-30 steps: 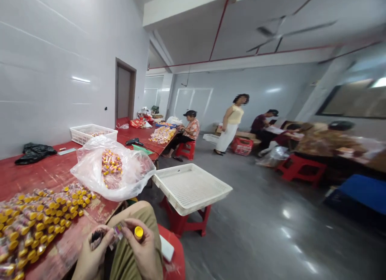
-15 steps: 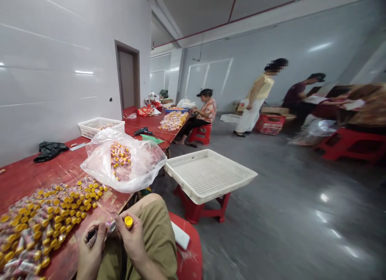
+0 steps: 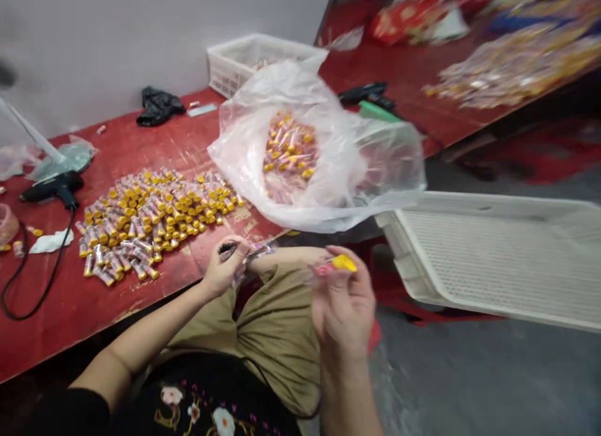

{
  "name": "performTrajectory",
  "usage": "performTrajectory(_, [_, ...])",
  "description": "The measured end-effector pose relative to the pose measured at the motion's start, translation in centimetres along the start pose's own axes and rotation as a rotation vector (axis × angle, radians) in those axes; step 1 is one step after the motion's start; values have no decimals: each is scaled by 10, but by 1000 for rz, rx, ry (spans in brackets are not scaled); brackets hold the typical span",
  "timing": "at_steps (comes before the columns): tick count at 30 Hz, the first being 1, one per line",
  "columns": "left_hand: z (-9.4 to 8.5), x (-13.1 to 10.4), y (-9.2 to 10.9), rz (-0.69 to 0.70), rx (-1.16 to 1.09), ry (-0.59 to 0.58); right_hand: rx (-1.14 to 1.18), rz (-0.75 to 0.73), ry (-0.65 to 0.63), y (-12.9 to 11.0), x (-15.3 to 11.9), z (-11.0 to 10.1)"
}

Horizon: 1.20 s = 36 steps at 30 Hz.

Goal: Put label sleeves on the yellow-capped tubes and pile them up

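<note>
My right hand (image 3: 346,311), raised over my knee, pinches a small yellow-capped tube (image 3: 344,263); motion blurs it. My left hand (image 3: 221,272) is closed at the table edge around crumpled clear film with pink print (image 3: 260,250), which sticks out past the fingers. Something dark shows inside that fist, too small to name. Left of it, a heap of yellow-capped tubes in clear wrap (image 3: 164,207) covers part of the red table (image 3: 110,151). Beyond my hands stands an open clear plastic bag (image 3: 338,207) with more such tubes (image 3: 291,145) inside.
A white perforated tray (image 3: 469,260) stands low at the right. Behind the bag is a white basket (image 3: 223,69). A heat gun (image 3: 59,186) with a black cord lies at the left. A black bag (image 3: 159,106) rests near the wall.
The view has swung left and down towards the table. My hands have drawn apart; the right one has lifted away with the yellow-capped tube, while the left keeps the film.
</note>
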<state>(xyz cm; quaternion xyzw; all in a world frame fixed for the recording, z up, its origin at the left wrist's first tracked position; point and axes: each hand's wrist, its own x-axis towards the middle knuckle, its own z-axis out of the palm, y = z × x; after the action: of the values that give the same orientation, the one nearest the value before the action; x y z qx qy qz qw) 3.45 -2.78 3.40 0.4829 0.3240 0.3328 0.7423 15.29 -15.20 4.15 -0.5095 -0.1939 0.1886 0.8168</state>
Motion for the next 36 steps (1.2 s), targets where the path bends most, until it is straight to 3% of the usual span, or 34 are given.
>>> performTrajectory(5, [-23, 17, -8, 76, 81, -103, 167, 136, -6, -10, 13, 15])
performTrajectory(9, [-38, 26, -3, 184, 187, -206, 88, 107, 34, -5, 16, 35])
performTrajectory(13, [-43, 34, 1, 189, 160, -306, 15, 156, -20, 2, 17, 35])
performTrajectory(18, [-40, 33, 2, 152, 173, -405, 17, 205, -44, 6, 17, 25])
performTrajectory(23, [-32, 30, -1, 125, 239, -365, -21, 298, -112, 9, 21, 6])
performTrajectory(29, [-20, 36, -4, 183, 274, -407, 53, 267, -23, 7, 25, -10])
performTrajectory(36, [-8, 44, -3, 170, 312, -440, 60, 270, -46, 10, 33, -22])
